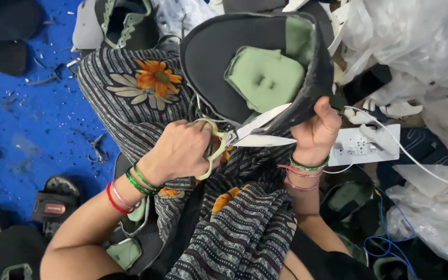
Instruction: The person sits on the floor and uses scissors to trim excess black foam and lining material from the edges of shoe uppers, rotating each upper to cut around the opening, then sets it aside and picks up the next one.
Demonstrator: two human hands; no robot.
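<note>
The left hand (182, 150) is closed around the pale handles of the scissors (245, 136). Their blades are open at the edge of a black shoe piece (219, 67) (it has a green pad inside). The right hand (315, 132) is clamped on that edge, holding the piece up over a striped, flowery cloth (130, 103) on the lap.

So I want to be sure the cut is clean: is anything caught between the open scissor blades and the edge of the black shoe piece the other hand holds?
Nothing visible is. The cream-handled scissors in the left hand meet the black and green shoe piece directly at its lower edge, beside the right hand gripping it.
</note>
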